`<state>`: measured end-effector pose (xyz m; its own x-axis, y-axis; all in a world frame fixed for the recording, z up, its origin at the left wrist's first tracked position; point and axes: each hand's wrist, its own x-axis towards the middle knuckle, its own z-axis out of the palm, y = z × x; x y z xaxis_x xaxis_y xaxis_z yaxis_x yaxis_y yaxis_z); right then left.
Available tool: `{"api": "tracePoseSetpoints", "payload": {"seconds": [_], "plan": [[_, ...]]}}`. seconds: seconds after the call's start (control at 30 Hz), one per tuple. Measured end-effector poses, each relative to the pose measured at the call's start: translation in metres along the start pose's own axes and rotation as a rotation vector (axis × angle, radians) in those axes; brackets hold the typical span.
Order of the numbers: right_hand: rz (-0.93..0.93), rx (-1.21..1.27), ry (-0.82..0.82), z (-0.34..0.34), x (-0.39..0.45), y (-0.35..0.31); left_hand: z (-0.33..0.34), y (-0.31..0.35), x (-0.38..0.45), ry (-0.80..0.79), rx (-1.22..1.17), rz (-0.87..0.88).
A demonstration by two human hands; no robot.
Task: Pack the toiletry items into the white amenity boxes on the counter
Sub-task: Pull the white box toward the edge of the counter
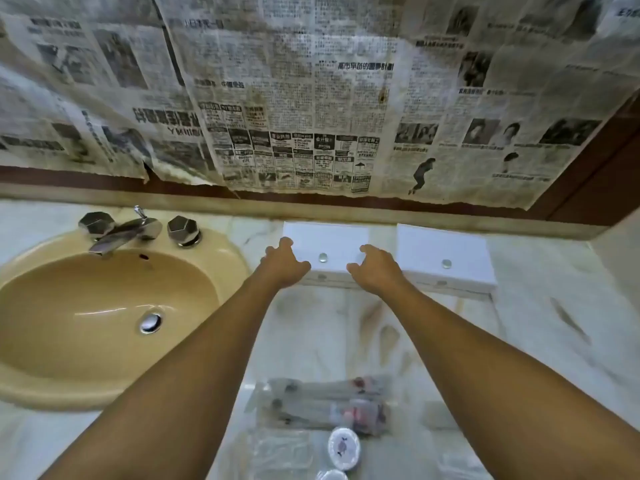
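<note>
- Two white boxes sit side by side at 12 o'clock against the back of the marble counter (519,341); the left box (325,242) and the right box (446,249) each have lids down and a small silver knob.
- The left hand (284,263) and right hand (374,268) reach apart to the left box's two ends, fingers curled at its lid edges.
- Wrapped toiletry packets (325,403) and a round white lid (343,448) lie at 6 o'clock.
- A beige sink (104,317) with a chrome tap (121,233) is at 9 o'clock; newspaper (311,98) covers the wall.
</note>
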<state>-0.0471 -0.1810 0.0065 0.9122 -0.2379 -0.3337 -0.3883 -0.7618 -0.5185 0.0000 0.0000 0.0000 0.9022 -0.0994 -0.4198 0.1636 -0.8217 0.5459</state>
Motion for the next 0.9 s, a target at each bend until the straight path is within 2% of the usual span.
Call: {"api": "tracePoseSetpoints", "payload": {"seconds": [0.17, 0.5, 0.9], "plan": [[0.022, 0.062, -0.027, 0.012, 0.005, 0.000, 0.002, -0.003, 0.001, -0.015, -0.084, 0.002], [0.027, 0.093, -0.007, 0.022, -0.008, 0.004, 0.008, -0.007, -0.014, -0.007, -0.082, 0.019], [0.026, 0.142, 0.009, 0.044, -0.086, 0.029, 0.029, -0.032, -0.093, -0.002, -0.097, 0.030]]}}
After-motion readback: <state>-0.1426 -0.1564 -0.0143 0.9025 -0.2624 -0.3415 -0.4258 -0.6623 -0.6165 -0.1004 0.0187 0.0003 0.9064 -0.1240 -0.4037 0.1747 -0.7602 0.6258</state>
